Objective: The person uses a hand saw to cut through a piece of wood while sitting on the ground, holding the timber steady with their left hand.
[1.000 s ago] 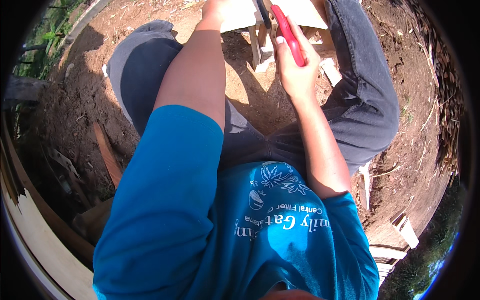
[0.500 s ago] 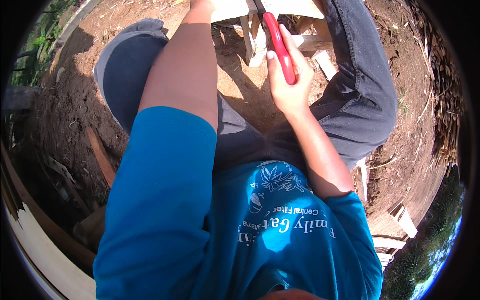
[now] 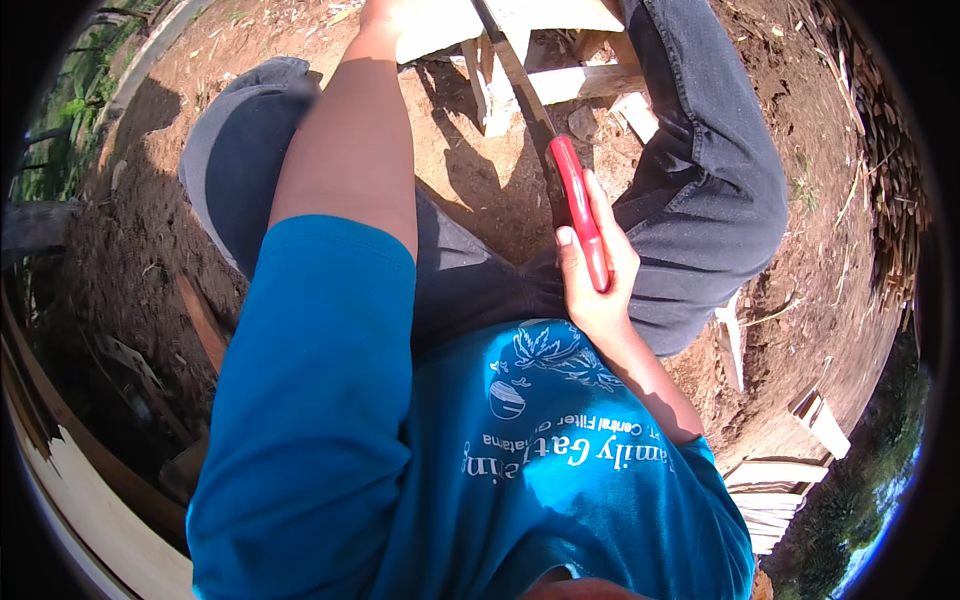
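My right hand (image 3: 608, 270) is wrapped round the red handle of a hand saw (image 3: 580, 210), close to my lap. The long, narrow blade (image 3: 520, 85) runs up and away to the left and meets the pale wooden board (image 3: 435, 28) at the top edge. My left arm stretches forward to that same board. Only the wrist end of my left hand (image 3: 380, 14) shows; its fingers lie beyond the picture's edge. The far end of the blade is also cut off.
Beneath the board stands a wooden support with a crossbar (image 3: 590, 82). My legs in dark trousers (image 3: 700, 220) spread to both sides of it. Wood scraps (image 3: 822, 425) lie on the brown soil at the right, and a long plank (image 3: 100, 515) lies at the lower left.
My right hand has pulled the saw back toward my body, so much more of the blade shows. My left arm stays forward at the board, shifted slightly left in view.
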A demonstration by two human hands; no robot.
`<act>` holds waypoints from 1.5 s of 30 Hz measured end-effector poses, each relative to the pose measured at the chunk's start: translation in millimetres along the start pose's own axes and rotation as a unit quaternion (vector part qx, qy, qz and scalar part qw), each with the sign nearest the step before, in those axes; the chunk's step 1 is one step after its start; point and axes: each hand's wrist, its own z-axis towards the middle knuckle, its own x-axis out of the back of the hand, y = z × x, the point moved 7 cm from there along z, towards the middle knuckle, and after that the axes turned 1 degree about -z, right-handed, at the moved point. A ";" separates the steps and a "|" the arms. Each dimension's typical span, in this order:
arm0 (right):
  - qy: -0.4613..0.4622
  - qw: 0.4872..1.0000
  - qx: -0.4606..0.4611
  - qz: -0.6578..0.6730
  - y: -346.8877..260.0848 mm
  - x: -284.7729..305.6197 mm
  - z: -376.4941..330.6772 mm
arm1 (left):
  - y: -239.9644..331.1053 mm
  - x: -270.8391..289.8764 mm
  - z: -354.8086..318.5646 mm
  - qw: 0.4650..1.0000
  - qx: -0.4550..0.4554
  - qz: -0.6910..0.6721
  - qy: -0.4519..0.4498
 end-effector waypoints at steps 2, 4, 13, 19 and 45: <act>-0.003 0.999 -0.021 0.029 5.8 2.0 3.9 | 0.8 -4.2 2.5 1.000 0.003 0.000 -0.007; -0.029 0.998 -0.049 0.024 3.0 -15.3 18.2 | -0.8 -2.9 16.2 1.000 0.005 -0.002 -0.011; 0.038 0.996 0.006 0.082 -1.8 -20.1 61.1 | -9.6 19.4 71.9 0.996 0.026 -0.077 -0.040; 0.048 0.994 -0.074 0.067 0.1 -16.8 32.2 | -17.0 -19.8 51.4 0.977 0.099 -0.175 -0.070; 0.041 0.994 0.014 0.096 -76.8 29.2 99.4 | 10.5 0.0 -21.0 0.972 0.044 -0.231 0.003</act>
